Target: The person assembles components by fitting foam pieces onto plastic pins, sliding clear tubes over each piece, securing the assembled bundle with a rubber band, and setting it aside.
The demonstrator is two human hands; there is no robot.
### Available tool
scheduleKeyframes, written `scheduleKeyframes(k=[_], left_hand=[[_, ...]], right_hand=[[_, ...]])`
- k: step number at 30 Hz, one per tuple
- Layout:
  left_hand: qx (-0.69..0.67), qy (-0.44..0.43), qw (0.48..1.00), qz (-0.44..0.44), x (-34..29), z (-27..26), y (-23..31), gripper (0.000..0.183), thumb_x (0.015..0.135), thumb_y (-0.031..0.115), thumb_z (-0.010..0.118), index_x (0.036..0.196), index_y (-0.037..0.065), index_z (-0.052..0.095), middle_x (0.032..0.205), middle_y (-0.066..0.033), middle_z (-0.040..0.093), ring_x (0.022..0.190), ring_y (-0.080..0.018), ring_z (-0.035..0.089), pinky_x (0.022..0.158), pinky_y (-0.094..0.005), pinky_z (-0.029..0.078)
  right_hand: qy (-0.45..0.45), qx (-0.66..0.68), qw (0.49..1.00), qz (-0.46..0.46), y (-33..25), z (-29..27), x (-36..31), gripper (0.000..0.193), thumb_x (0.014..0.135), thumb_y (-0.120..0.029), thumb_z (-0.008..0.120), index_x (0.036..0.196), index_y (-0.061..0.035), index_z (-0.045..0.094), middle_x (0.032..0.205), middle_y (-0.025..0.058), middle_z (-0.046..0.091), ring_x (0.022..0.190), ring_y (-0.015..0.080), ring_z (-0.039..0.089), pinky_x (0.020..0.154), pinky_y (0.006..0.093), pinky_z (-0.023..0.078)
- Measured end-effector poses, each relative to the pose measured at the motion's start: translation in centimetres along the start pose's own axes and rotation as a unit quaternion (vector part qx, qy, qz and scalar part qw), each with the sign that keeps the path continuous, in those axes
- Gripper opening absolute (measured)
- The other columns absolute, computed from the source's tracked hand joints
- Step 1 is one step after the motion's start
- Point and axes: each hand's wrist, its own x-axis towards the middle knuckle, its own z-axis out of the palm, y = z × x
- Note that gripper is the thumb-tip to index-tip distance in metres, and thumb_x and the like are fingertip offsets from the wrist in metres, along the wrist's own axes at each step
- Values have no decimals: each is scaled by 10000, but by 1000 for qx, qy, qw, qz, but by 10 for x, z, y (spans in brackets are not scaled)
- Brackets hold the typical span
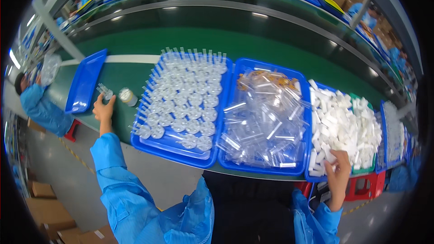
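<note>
At the left, my left hand [105,110] pinches a clear plastic part [106,92] with a round body and short tubes standing up from it. Just right of it stands a small round jar [128,96] with a pale label. My right hand [339,169] reaches into the near edge of a blue tray heaped with white block-like pieces [332,119]. Its thumb and fingers close around a white piece [330,156], partly hidden by the fingers. Between my hands, a blue tray [181,150] carries rows of similar clear parts.
A middle blue tray [229,108] holds loose clear tubes and amber-coloured pieces. An angled blue tray [86,83] lies at the far left. More white pieces fill a green tray [365,170] at the right. A co-worker in blue [43,108] is at the left; red stools stand below the table.
</note>
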Motion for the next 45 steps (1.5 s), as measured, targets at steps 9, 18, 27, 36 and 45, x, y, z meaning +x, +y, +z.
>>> scheduleKeyframes(k=[9,18,27,36,45], left_hand=[[-437,38,896,72,37,-12,-72,440,794,113,760,1183,7,585,1107,-103,647,911,-141,619,754,-266,486],[-558,-62,812,157,-167,-188,56,400,885,86,637,1258,14,512,1172,-97,594,921,-137,600,671,-199,451],[-691,-509,493,146,-398,-141,205,380,776,-76,696,1122,-34,544,1247,-243,538,1040,-290,628,896,-391,548],[-651,-569,482,143,-443,-144,228,510,724,-157,717,1204,-65,569,1242,-219,551,1088,-310,618,926,-391,546],[-661,-520,491,226,-458,-137,226,447,690,-152,748,1110,-57,632,1176,-219,586,1069,-311,627,887,-403,578]], right_hand=[[31,-114,992,-36,14,31,22,235,705,48,659,912,-50,607,966,130,588,792,336,619,649,386,497],[135,-110,983,-55,27,20,32,264,730,76,599,976,-14,560,920,153,584,830,367,587,710,393,476],[218,157,963,-27,22,14,19,154,858,48,552,1006,15,572,964,126,596,901,238,590,785,301,454],[152,562,812,24,-12,12,-4,266,853,30,603,1094,-13,502,1027,133,622,940,152,582,849,265,443],[51,661,747,56,-29,35,-9,250,771,144,627,977,22,553,1064,140,594,931,153,609,850,262,480]])
